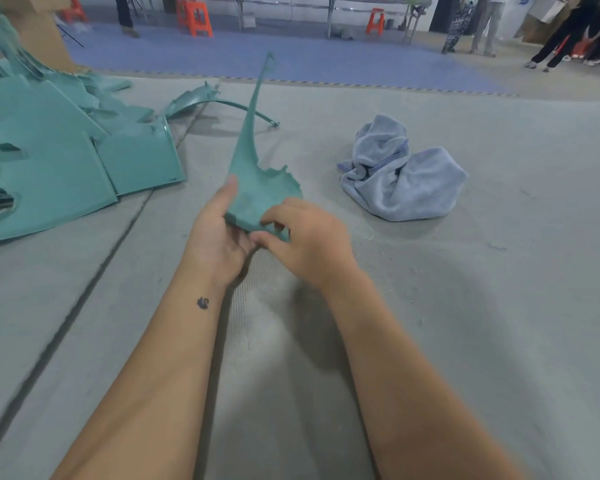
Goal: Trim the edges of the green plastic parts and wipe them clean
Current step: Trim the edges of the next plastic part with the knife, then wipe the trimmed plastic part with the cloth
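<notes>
A person's two bare forearms reach forward over a grey floor. At the centre of the view the left hand (219, 233) cradles the wide base of a thin green part (253, 174), thumb up along its left edge and palm beneath. The right hand (302, 237) pinches the part's near edge between thumb and curled fingertips, where ragged flash hangs. No cutting tool shows in either hand. The part tapers to a long, narrow spike that rises toward 12 o'clock, clear of the floor.

At 9 o'clock lies a pile (66, 157) of more green parts, some with torn-looking edges. Beyond it, toward 11 o'clock, a curved strip (222, 102) lies alone. At 2 o'clock sits a crumpled grey-blue cloth (402, 174), well apart from the hands.

What could go wrong, judging from this: the flash is being worked by fingers alone (it looks sharp and uneven), so a slip could nick a fingertip. Pulling hard could tear into the good sheet rather than along the edge. The tall spike is unsupported and may flex or snap if the base is twisted. Wiping means letting go with one hand to reach the cloth, so the part could slide.
</notes>
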The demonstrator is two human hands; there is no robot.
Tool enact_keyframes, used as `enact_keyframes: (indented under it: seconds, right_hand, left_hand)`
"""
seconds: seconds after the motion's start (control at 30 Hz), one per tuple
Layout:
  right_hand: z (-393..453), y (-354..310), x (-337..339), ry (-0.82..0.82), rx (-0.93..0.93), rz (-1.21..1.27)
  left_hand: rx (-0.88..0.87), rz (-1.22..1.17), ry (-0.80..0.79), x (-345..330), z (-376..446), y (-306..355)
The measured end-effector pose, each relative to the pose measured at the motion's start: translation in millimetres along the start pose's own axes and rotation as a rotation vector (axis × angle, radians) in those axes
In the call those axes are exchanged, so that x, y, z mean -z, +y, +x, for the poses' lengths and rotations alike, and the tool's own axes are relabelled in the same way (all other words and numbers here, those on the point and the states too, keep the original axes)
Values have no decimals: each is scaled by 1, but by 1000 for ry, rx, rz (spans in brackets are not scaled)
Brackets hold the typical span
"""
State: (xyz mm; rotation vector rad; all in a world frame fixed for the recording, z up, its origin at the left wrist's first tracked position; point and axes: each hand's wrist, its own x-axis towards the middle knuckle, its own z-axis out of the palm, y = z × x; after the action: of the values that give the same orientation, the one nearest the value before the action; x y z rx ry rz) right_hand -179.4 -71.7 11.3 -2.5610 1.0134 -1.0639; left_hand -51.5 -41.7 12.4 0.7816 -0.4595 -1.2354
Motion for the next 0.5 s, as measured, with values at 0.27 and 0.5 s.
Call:
enact_keyframes:
  seconds: [0.27, 0.5]
  right_hand:
    - [-1, 50, 20, 219, -542, -333]
    - [-3, 60, 31, 231, -647, -279]
  left_hand:
    - [-18, 58, 122, 7, 9, -2]
    - [-3, 51, 149, 8, 9, -4]
